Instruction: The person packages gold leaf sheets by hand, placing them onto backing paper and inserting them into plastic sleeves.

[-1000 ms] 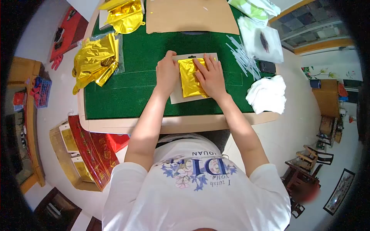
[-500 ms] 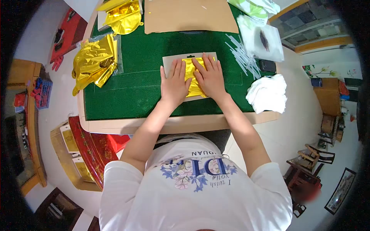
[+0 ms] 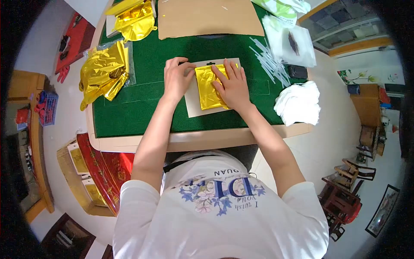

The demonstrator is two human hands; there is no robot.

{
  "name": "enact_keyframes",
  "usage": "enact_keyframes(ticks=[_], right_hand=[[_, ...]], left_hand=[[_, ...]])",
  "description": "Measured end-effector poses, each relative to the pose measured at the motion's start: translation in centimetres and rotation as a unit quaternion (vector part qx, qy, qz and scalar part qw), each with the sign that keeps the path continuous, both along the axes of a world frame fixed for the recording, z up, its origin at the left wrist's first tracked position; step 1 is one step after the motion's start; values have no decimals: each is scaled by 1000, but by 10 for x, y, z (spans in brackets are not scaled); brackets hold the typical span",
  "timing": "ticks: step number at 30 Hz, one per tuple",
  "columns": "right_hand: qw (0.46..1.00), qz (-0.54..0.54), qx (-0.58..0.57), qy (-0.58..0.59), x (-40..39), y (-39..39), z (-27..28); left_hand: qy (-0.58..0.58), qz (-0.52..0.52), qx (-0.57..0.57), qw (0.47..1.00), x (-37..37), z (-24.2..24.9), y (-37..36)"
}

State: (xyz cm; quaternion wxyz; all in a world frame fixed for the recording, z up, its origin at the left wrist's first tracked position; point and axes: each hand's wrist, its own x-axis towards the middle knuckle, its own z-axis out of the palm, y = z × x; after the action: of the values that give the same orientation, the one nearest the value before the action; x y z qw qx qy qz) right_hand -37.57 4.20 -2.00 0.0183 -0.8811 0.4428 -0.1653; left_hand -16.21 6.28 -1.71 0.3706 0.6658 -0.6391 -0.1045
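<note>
A folded gold foil balloon [image 3: 206,96] lies on a beige backing card [image 3: 194,110] with a dark hang hole at its top edge. My right hand [image 3: 235,88] rests flat on the foil's right side, fingers stretched out and pointing away from me. At the card's upper left edge, my left hand [image 3: 176,81] has its thumb and fingers closed together around the card's border. Its fingertips partly hide that corner.
Crumpled gold foil balloons [image 3: 105,73] lie on a clear bag at left. Brown cardboard [image 3: 211,19] lies at the back of the green tabletop [image 3: 142,114]. On the right are white sticks [image 3: 269,62], a plastic bag [image 3: 293,45], a black box [image 3: 297,71] and white cloth [image 3: 297,103].
My left hand has lifted off the foil and moved left to the card's edge, its fingers now bent. The right hand stays on the foil, and more gold shows.
</note>
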Motion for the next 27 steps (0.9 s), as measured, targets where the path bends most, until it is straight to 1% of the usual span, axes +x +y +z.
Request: enact_keyframes(ticks=[2,4,5,7,8,10,11,13,17,19,20,22,23,24,26,27], right_hand=[[1000,-1,-1,2,0,0,-1],[1000,0,-3,4,1,0,0],[1000,1,-3,9,1,0,1],[1000,2,-2,15,1,0,1],[1000,3,-4,14,1,0,0],[1000,4,-5,14,1,-1,0],[1000,4,-6,11,0,0,0],[1000,3,-6,9,0,0,0],[1000,0,-2,5,1,0,0],[1000,-2,-2,4,1,-1,-1],[1000,0,0,0,1,-1,-1],[1000,0,3,-6,0,0,-1],[1000,-3,4,8,1,-1,-1],[1000,-7,5,22,1,-1,0],[1000,-7,7,20,1,-1,0],[1000,-7,8,19,1,-1,0]], left_hand=[[3,5,-3,1000,1,1,-2],[-1,11,37,999,3,5,-3],[0,12,37,999,2,8,-3],[-21,35,63,997,-1,14,-3],[-20,35,64,997,-2,16,-4],[-67,48,69,994,-5,17,-5],[-67,48,70,994,-9,17,-5],[-138,82,22,987,-17,18,-3],[-145,106,35,983,-23,28,3],[-152,143,14,978,-26,33,7],[-153,141,14,978,-26,31,7],[6,118,135,984,-24,29,8],[63,98,149,982,-25,31,9],[63,98,149,982,-27,31,8],[122,100,161,974,-30,30,4],[122,99,162,974,-29,26,1]])
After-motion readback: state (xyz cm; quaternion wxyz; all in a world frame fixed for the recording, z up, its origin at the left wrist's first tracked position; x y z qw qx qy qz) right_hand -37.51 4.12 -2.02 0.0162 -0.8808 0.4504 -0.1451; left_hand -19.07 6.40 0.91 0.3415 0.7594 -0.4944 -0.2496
